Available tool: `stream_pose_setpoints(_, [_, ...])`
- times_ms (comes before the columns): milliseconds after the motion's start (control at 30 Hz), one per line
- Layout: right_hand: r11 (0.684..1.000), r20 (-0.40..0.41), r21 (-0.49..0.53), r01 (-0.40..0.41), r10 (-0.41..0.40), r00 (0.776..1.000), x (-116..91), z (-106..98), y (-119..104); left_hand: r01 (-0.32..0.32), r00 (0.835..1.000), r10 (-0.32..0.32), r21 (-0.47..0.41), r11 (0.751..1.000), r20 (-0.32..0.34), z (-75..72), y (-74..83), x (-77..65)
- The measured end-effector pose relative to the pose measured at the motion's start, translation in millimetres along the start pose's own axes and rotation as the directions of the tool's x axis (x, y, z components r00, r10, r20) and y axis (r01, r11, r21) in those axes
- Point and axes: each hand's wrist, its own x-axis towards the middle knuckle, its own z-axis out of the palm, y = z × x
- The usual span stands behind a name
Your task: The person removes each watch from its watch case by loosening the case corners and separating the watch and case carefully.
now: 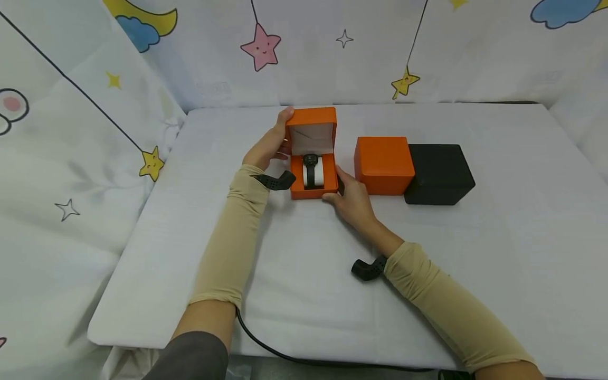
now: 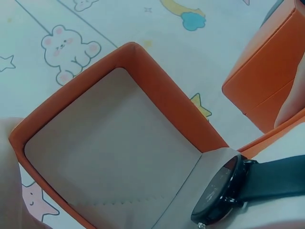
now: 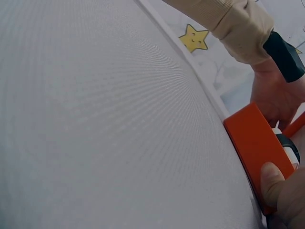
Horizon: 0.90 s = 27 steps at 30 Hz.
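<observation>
An orange watch box (image 1: pixel 311 115) stands with its lid raised, pale lining facing me. Inside the base, a black wristwatch (image 1: pixel 311 171) is wrapped round a white cushion (image 1: pixel 319 174). My left hand (image 1: pixel 267 146) grips the lid at its left side, thumb at the top corner. The left wrist view shows the lid's lining (image 2: pixel 109 148) and the dark watch dial up close. With the thumb on the front face and fingers along the right side, my right hand (image 1: pixel 355 205) holds the base. In the right wrist view that thumb (image 3: pixel 270 183) presses the orange front.
To the right of the watch box stands a closed orange box (image 1: pixel 385 163), with a black box (image 1: pixel 442 174) right beside it. A white cloth covers the table (image 1: pixel 304 274). Printed curtains hang behind and at the left. A black cable (image 1: pixel 285 356) runs along the near edge.
</observation>
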Motion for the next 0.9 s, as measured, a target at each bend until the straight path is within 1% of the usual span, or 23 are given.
stream_pose_setpoints(333, [1.0, 0.007, -0.001, -0.01, 0.01, 1.0, 1, 2, 1, 0.027, 0.999, -0.027, -0.001, 1.0, -0.024, -2.5, 1.6, 4.8])
stream_pose_setpoints(767, [1.0, 0.011, 0.013, -0.016, 0.016, 1.0, 1, 2, 1, 0.054, 0.998, -0.055, 0.017, 0.998, 0.035, -8.2, 4.6, 12.2])
stream_pose_setpoints(900, [1.0, 0.005, 0.016, -0.014, 0.014, 1.0, 2, 3, 3, 0.059, 0.998, -0.06, 0.02, 0.998, 0.036, -8.2, 3.6, 13.2])
